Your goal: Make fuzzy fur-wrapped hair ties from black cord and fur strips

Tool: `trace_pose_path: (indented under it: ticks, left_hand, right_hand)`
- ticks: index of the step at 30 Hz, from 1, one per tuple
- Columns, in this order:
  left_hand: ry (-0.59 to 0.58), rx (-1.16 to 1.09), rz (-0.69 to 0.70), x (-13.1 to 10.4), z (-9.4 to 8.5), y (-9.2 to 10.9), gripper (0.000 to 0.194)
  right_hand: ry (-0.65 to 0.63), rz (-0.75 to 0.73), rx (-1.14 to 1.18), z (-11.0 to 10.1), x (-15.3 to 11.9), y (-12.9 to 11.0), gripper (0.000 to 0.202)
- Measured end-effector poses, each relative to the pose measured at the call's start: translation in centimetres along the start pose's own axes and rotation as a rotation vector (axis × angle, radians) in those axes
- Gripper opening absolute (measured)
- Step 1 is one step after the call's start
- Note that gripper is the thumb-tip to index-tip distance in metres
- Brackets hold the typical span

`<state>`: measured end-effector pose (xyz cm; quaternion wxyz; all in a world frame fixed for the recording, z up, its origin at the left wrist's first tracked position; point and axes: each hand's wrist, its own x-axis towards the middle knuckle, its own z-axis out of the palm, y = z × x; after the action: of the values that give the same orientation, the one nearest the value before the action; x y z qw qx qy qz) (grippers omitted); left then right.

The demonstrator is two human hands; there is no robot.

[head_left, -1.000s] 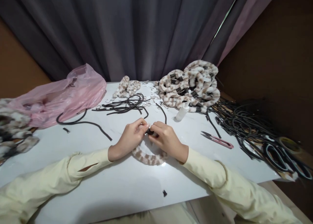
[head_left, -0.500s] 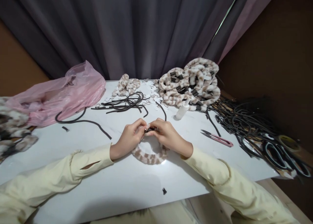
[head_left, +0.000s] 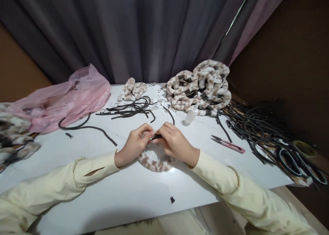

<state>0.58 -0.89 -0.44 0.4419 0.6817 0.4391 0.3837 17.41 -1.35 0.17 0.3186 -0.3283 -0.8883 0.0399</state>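
Note:
A fluffy white-and-brown ring [head_left: 156, 165] hangs below my two hands, over the white table. At its top is a short black piece [head_left: 156, 137], pinched between my fingers. My left hand [head_left: 134, 142] closes on its left end with thumb and forefinger. From the right, my right hand [head_left: 177, 141] grips the same black part, its fingers curled over it and hiding much of the join. The fingertips of both hands are almost touching.
Black cords [head_left: 133, 108], a pile of fluffy rings [head_left: 180, 82] and a small white bottle [head_left: 191, 115] lie beyond my hands. Pink-handled snips [head_left: 231, 146] and a tangle of cords [head_left: 254, 122] are right; a pink bag [head_left: 87, 94] is left.
My right hand has shifted slightly left and its fingers curl further over the black part, more of which shows beside my left fingertips. The ring has barely moved.

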Motion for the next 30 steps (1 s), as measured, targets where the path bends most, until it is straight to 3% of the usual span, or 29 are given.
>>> trace_pose_path:
  ticks: [6, 12, 18, 25, 30]
  left_hand:
    - [-0.049, -0.146, -0.078, 0.3, 0.0, -0.3, 0.023]
    - [-0.073, -0.338, -0.258, 1.2, -0.3, -0.4, 0.026]
    - [-0.115, -0.351, -0.295, 1.4, -0.3, -0.2, 0.029]
    - [-0.188, -0.360, -0.299, 1.6, -0.4, -0.3, 0.023]
    - [-0.213, -0.382, -0.296, 1.6, -0.5, -0.2, 0.021]
  right_hand:
    - [-0.040, 0.004, -0.145, 0.3, -0.1, 0.0, 0.019]
    - [-0.084, -0.061, -0.256, 0.2, -0.3, 0.9, 0.020]
    - [-0.136, -0.109, -0.340, 0.4, -0.4, 1.0, 0.021]
    - [-0.136, -0.090, -0.161, 0.3, -0.5, 1.4, 0.022]
    - [-0.159, 0.033, 0.082, 0.4, -0.5, 1.9, 0.012]
